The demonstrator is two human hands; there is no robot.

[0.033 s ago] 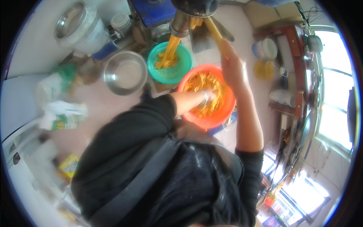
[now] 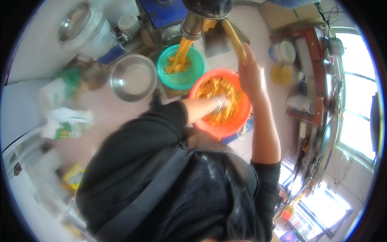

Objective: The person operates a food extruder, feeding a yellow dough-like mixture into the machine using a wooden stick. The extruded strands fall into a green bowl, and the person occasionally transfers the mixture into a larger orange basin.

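Note:
My left hand [image 2: 222, 101], with a bracelet at its wrist, reaches into an orange basin [image 2: 238, 126] of glossy yellow-orange strips [image 2: 209, 88]. Its fingers are sunk among the strips and blurred. Higher up, my right hand [image 2: 252, 74] is closed round the lower end of a long pale-yellow strip [image 2: 235, 40]; I cannot tell whether it is dough or wood. The strip's far end lies by the dark head of a machine [image 2: 209, 7]. From the machine's metal spout [image 2: 191, 27], thick yellow strands [image 2: 183, 50] hang into a green basin [image 2: 197, 74].
A steel bowl [image 2: 133, 78] stands left of the green basin. Beyond it are a white drum-like vessel [image 2: 94, 38] and a motor [image 2: 129, 23]. Plastic sacks [image 2: 68, 121] lie at the left. A wooden shelf [image 2: 320, 76] with a white bucket [image 2: 285, 52] runs along the right.
My right hand has shifted slightly right, and the pale-yellow strip's lower part has swung with it and looks more bowed. The left hand stays in the orange basin.

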